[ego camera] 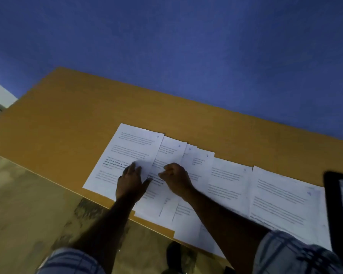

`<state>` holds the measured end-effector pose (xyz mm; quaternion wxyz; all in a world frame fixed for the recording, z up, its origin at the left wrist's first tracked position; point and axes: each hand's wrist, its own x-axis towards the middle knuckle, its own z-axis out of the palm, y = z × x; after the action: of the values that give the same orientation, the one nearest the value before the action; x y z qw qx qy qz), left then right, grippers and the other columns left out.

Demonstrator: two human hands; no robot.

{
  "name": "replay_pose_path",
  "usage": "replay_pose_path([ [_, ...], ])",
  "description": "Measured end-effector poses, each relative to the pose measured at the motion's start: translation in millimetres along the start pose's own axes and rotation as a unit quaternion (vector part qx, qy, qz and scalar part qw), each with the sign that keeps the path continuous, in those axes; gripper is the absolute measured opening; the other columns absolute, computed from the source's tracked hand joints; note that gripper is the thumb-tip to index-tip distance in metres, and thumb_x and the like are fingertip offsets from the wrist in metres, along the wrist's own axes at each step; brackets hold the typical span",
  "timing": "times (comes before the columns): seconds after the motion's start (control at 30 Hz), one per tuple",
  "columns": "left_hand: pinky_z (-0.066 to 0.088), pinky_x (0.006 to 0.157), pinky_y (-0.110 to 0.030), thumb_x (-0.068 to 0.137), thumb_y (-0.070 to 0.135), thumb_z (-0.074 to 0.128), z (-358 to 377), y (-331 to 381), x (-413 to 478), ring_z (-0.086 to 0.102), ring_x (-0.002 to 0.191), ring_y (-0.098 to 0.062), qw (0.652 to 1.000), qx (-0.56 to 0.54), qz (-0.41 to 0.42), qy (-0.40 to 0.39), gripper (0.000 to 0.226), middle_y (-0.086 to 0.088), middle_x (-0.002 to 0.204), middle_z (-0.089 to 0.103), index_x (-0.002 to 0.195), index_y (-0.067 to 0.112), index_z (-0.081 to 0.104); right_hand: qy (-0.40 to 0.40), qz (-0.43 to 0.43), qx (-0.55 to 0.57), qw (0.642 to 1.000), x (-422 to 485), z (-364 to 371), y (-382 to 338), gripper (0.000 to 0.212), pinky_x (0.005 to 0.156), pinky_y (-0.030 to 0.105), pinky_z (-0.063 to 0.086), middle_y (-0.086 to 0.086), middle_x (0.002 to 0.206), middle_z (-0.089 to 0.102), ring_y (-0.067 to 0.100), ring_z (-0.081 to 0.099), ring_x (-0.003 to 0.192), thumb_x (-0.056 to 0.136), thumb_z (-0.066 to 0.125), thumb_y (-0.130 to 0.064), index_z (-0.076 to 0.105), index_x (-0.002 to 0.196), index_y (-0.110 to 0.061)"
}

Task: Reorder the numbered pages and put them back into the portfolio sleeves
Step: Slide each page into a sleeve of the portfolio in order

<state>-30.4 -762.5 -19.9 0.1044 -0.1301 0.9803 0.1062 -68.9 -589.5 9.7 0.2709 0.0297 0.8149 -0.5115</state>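
- The numbered pages lay in an overlapping row on the table (67, 119), running from 10 o'clock towards 4 o'clock; the black portfolio (331, 204) sat at 3 o'clock, cut off by the frame edge, with a pale panel inside its border.
- The left hand (131, 182) lay flat, fingers straight and spread, pressing on page 4 (127, 147) near its 5 o'clock corner; it gripped nothing.
- The right hand (177, 178) rested on page 5 (170, 151), at 3 o'clock of the left, its fingers bent with the tips down on the paper — whether they pinched an edge could not be told.
- Risks, as a judgement: several sheets overhung the table edge at 6 o'clock, so a careless sideways sweep could tip them to the floor; the sheets overlapped closely, so dragging one would likely carry its neighbour along and spoil the order; a hard pinch could crease the thin paper.
- Writing: handwritten numbers sat in the top right corners; 4 and 5 were legible, then 6 on page 6 (189, 153) and 7 on page 7 (202, 161); page 9 (285, 194), at 4 o'clock, bore a blue 9; the faint-numbered sheet (230, 178) between them had a mark too pale to read — probably 8; the printed paragraphs, some in bold, were too blurred to read; no brand showed.
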Motion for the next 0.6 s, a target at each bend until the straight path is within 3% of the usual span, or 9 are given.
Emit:
replay_pose_path([
  [0.3,0.040,0.110,-0.040,0.098,0.044,0.051,-6,4,0,0.041,0.140,-0.024,1.000,-0.012,-0.018,0.007,0.047,-0.003,0.154,0.041,0.138,0.021,0.055,0.005,0.057,0.022,0.998,17,18,7,0.051,0.095,0.032,0.052,0.004,0.127,0.063,0.017,0.059,0.113,0.086,0.069,-0.033,0.056,0.132,-0.014],
  [0.4,0.047,0.104,-0.037,0.099,0.041,0.049,-7,3,-1,0.052,0.131,-0.022,0.999,-0.014,-0.001,0.030,0.037,-0.001,0.147,0.051,0.124,0.019,0.066,0.012,0.060,0.029,0.998,19,20,8,0.042,0.093,0.034,0.055,0.005,0.118,0.067,0.018,0.063,0.106,0.087,0.070,-0.031,0.059,0.123,-0.012],
  [0.47,0.052,0.099,-0.038,0.097,0.037,0.053,-5,2,-1,0.058,0.123,-0.023,0.998,-0.009,0.024,0.056,0.031,-0.002,0.139,0.058,0.113,0.017,0.071,0.020,0.071,0.053,0.996,20,21,5,0.028,0.087,0.037,0.059,0.006,0.103,0.071,0.019,0.069,0.094,0.089,0.068,-0.032,0.064,0.105,-0.010],
  [0.6,0.056,0.090,-0.042,0.088,0.031,0.068,-8,10,-5,0.064,0.112,-0.025,0.988,0.004,0.094,0.121,0.018,-0.004,0.121,0.070,0.090,0.015,0.077,0.027,0.049,0.107,0.993,15,24,-5,0.031,0.085,0.042,0.060,0.012,0.091,0.073,0.027,0.072,0.086,0.094,0.065,-0.035,0.069,0.095,-0.004],
])
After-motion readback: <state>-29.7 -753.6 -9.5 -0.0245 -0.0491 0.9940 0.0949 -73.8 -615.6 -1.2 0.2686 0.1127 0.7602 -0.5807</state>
